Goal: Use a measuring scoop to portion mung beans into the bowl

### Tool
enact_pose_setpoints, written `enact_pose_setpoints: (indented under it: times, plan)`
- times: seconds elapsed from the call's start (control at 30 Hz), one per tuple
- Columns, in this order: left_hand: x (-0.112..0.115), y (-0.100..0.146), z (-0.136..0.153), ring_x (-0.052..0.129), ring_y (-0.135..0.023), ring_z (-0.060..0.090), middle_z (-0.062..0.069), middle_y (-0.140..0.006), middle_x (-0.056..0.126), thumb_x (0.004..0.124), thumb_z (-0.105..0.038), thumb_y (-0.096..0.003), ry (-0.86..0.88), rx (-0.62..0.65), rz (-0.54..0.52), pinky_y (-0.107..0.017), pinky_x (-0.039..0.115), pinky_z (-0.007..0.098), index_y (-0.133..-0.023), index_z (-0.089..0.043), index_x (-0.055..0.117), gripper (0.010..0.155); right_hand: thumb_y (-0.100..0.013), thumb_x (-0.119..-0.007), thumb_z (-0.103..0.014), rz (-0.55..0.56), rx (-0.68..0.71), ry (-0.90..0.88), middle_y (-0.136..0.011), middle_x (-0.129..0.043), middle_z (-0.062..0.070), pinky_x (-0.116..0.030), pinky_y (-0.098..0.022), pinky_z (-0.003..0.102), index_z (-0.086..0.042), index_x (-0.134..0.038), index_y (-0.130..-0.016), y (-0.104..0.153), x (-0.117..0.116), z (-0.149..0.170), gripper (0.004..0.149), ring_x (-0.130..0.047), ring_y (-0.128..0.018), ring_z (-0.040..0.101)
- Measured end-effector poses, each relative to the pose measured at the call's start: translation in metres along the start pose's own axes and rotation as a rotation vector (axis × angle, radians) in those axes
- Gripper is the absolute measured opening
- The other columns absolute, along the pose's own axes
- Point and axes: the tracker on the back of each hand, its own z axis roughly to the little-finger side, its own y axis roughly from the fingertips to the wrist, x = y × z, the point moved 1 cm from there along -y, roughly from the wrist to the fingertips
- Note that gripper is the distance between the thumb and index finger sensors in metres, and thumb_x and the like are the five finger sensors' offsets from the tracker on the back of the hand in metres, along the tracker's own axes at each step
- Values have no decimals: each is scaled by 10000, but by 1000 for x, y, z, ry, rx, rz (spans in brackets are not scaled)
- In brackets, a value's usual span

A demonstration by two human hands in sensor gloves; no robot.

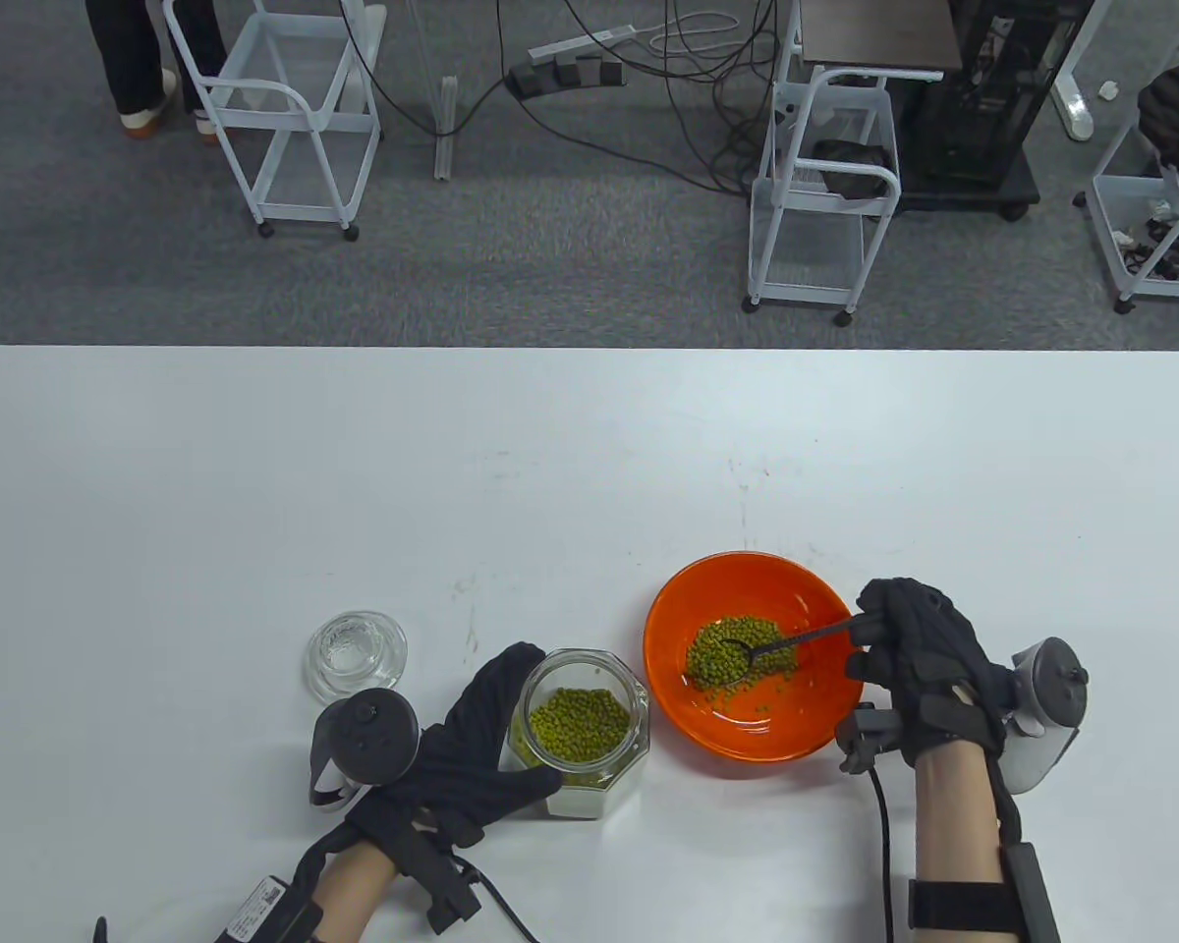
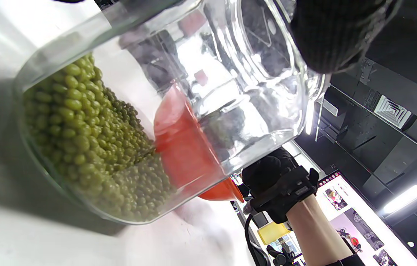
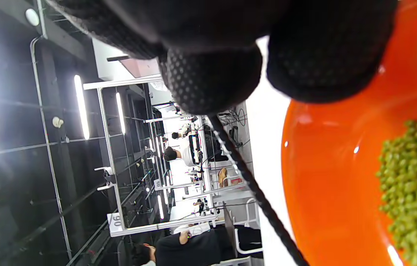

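Note:
An orange bowl sits near the table's front, with a heap of mung beans in it. My right hand pinches the handle of a dark measuring scoop; its head lies on the beans in the bowl. Left of the bowl stands a glass jar part full of mung beans, and my left hand grips it from the left side. In the left wrist view the jar and its beans fill the frame. The right wrist view shows my fingertips above the bowl.
The jar's glass lid lies on the table left of my left hand. Beyond the table's far edge stand white wire carts and cables on grey carpet.

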Motion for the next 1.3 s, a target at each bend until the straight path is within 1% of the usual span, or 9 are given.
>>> enact_pose_setpoints:
  times: [0.17, 0.3, 0.5, 0.7, 0.9, 1.0, 1.07, 1.2, 1.3]
  plan:
    - [0, 0, 0, 392, -1134, 550, 269, -1254, 230, 824, -618, -497, -2, -1, -1, -722, 416, 804, -1199, -177, 144, 1072, -566, -731, -403, 18, 106, 161, -446, -961, 165, -922, -194, 372, -73, -894, -741, 5, -7, -14, 408, -900, -38, 86]
    - [0, 0, 0, 393, -1133, 551, 272, -1253, 232, 823, -618, -497, -2, -1, -2, -721, 417, 805, -1199, -176, 144, 1072, -553, -740, -404, 27, 222, 342, -428, -965, 163, -922, -180, 371, -75, -907, -724, 15, -24, -32, 407, -895, -23, 87]
    - [0, 0, 0, 394, -1134, 550, 270, -1253, 233, 825, -617, -495, -2, -1, -2, -721, 417, 805, -1199, -176, 146, 1072, -544, -748, -400, -24, 406, 500, -420, -966, 170, -916, -174, 384, -70, -914, -715, 35, -55, -55, 407, -890, -16, 100]
    - [0, 0, 0, 395, -1133, 551, 269, -1254, 233, 824, -617, -496, -2, -1, -2, -721, 417, 805, -1198, -178, 146, 1070, -536, -755, -398, -76, 612, 684, -415, -966, 175, -911, -172, 394, -69, -919, -708, 62, -88, -77, 406, -885, -11, 111]
    - [0, 0, 0, 395, -1133, 551, 271, -1253, 233, 826, -617, -494, -2, -1, -2, -720, 416, 806, -1199, -174, 145, 1075, -529, -759, -401, -157, 756, 844, -412, -967, 175, -909, -172, 397, -73, -925, -701, 81, -113, -86, 406, -883, -8, 118]
    - [0, 0, 0, 393, -1133, 552, 270, -1253, 231, 825, -618, -495, -2, -1, -2, -721, 416, 805, -1199, -176, 145, 1073, -527, -757, -406, -206, 812, 892, -413, -968, 171, -908, -174, 397, -80, -927, -699, 85, -121, -86, 406, -882, -9, 120]
    - [0, 0, 0, 394, -1132, 552, 271, -1252, 234, 826, -615, -496, -2, -1, -2, -721, 416, 804, -1199, -175, 146, 1072, -525, -756, -408, -213, 855, 905, -407, -969, 171, -907, -169, 396, -80, -929, -694, 87, -123, -86, 407, -880, -4, 121]
    - [0, 0, 0, 393, -1133, 551, 272, -1252, 233, 824, -615, -498, -2, -1, -2, -722, 414, 805, -1199, -174, 146, 1070, -525, -751, -409, -196, 933, 939, -404, -967, 169, -908, -171, 395, -82, -926, -691, 93, -125, -89, 407, -879, -4, 121]
    - [0, 0, 0, 393, -1132, 553, 272, -1253, 233, 826, -615, -497, -2, -1, -2, -720, 415, 806, -1199, -174, 147, 1072, -524, -746, -413, -64, 1026, 875, -395, -965, 161, -908, -167, 393, -84, -924, -684, 103, -120, -96, 407, -875, 1, 117]
